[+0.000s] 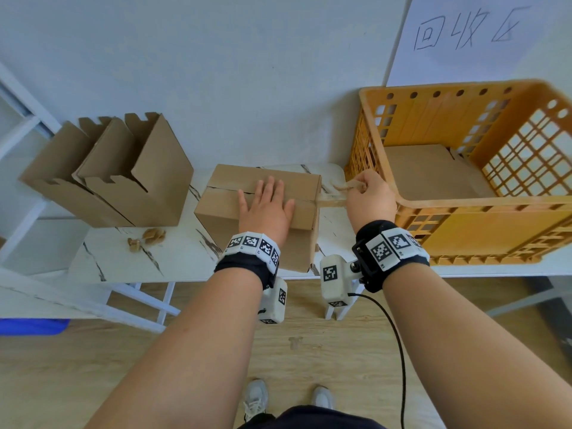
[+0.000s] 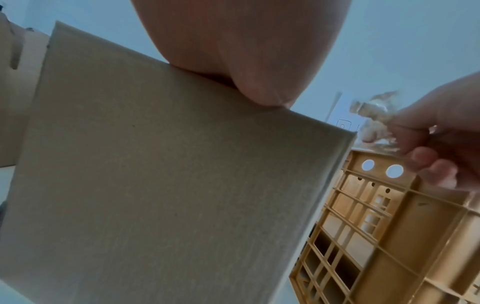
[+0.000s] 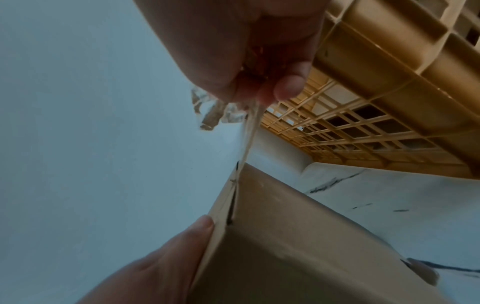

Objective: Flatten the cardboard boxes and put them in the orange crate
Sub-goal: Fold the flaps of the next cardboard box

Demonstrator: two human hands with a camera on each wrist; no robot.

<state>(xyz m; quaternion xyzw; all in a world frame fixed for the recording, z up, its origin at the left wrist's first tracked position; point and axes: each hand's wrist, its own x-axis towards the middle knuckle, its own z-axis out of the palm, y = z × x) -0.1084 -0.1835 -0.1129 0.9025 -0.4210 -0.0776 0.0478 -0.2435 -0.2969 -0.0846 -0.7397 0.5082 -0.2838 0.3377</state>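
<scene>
Cardboard box (image 1: 260, 209) sitting mid-table, near front edge; left hand (image 1: 266, 205) pressing flat on top. Right hand (image 1: 370, 198) pinching tape strip (image 1: 332, 198), stretching toward orange crate (image 1: 464, 230). Fingertips hidden.

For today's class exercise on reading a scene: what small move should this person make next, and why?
Probably keep pulling the tape strip rightward until it comes free: the right hand pinches it, its other end clings to the closed box, and the left hand presses the box top flat.
</scene>
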